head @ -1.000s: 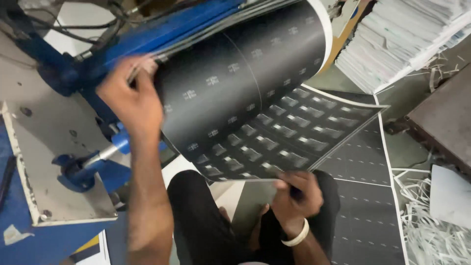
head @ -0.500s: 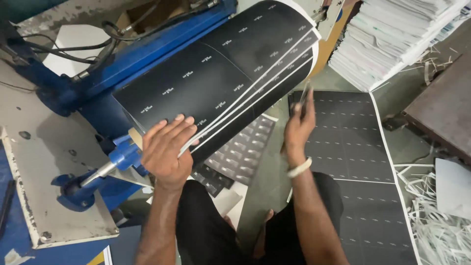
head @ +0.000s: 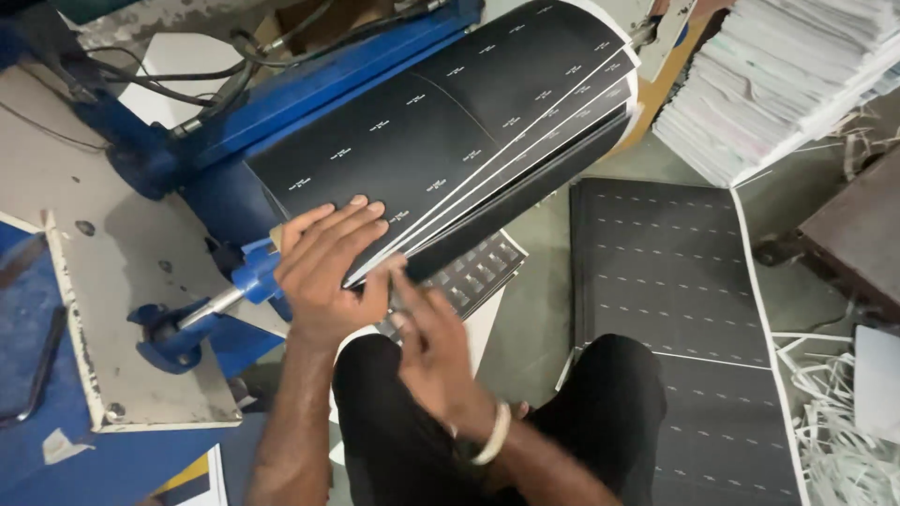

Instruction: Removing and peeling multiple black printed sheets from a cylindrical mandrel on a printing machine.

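A blue machine frame (head: 309, 84) with dark cables is seen at the upper left, and a grey metal plate (head: 122, 309) edged in white is fixed below it, beside a blue lever fitting (head: 202, 305). A tall stack of white paper sheets (head: 778, 84) is piled at the upper right. Flat black sheets (head: 675, 272) with rows of pale marks are laid on the floor at the right, and white paper trimmings (head: 834, 431) are scattered beyond them. A sheet with a grid of small cut shapes (head: 473, 276) is partly hidden beneath the fanned stack and behind the hands.

A sheaf of black printed sheets (head: 450, 141) is held against the machine, bowed upward and fanned so that thin white edges are shown along the lower right side. Small pale marks are repeated in rows across its top sheet.

The left hand (head: 328, 272) is pressed flat on the lower corner of the sheaf, fingers spread, thumb tucked under the edge. The right hand (head: 436, 351), a pale bangle (head: 492, 436) at the wrist, is held just below that corner with fingers loosely extended; it is blurred, and whether anything is gripped cannot be told.
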